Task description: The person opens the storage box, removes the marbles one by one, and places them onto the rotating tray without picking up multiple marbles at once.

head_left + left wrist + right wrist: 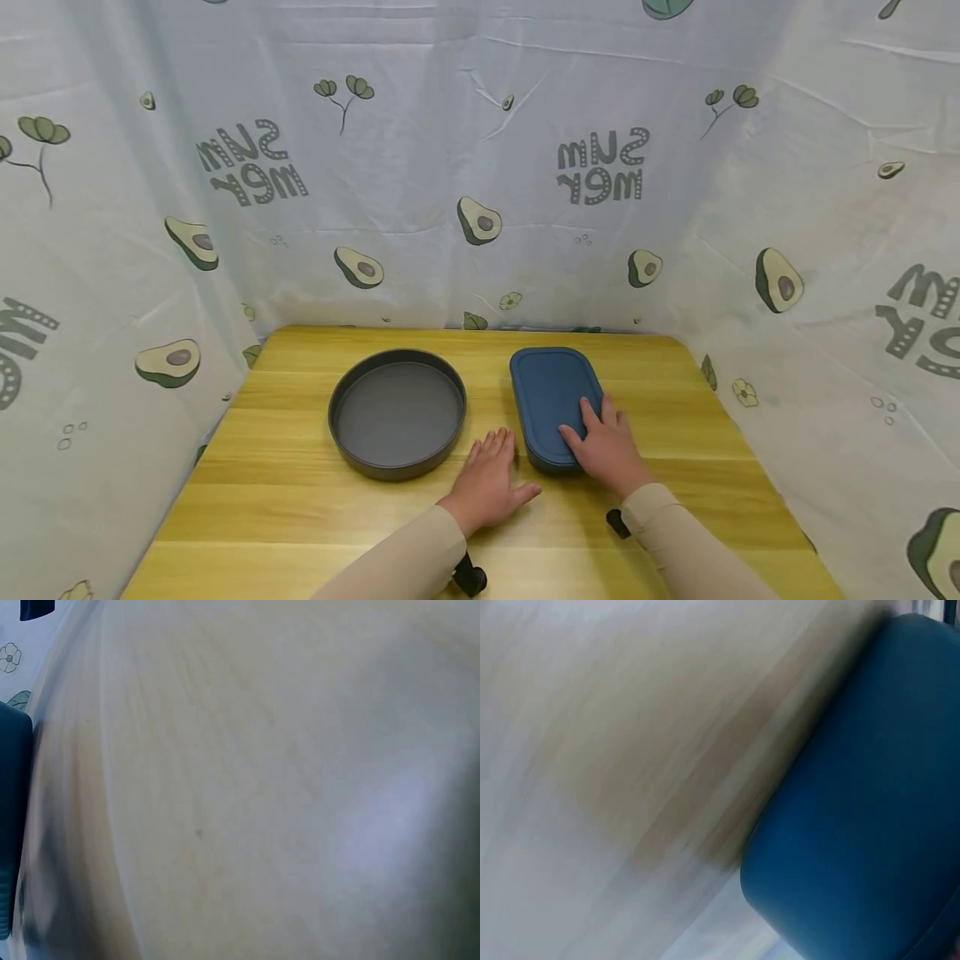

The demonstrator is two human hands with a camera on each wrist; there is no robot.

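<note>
A blue rectangular lidded container [553, 392] with rounded corners lies on the wooden table. My right hand [609, 450] rests on its near right edge, with fingers spread over the lid and side. The right wrist view shows the container's smooth blue wall [862, 802] close up. Between the container and a round dark grey pan [397, 412], my left hand [489, 483] is held low over the table, fingers extended and holding nothing. A dark teal side of the container [10, 817] shows at the left edge of the left wrist view.
The yellow wood-grain table [247, 500] ends at a white curtain [420, 167] printed with avocados, which surrounds it at the back and sides. Black wrist-camera mounts [469, 577] hang beneath both sleeves.
</note>
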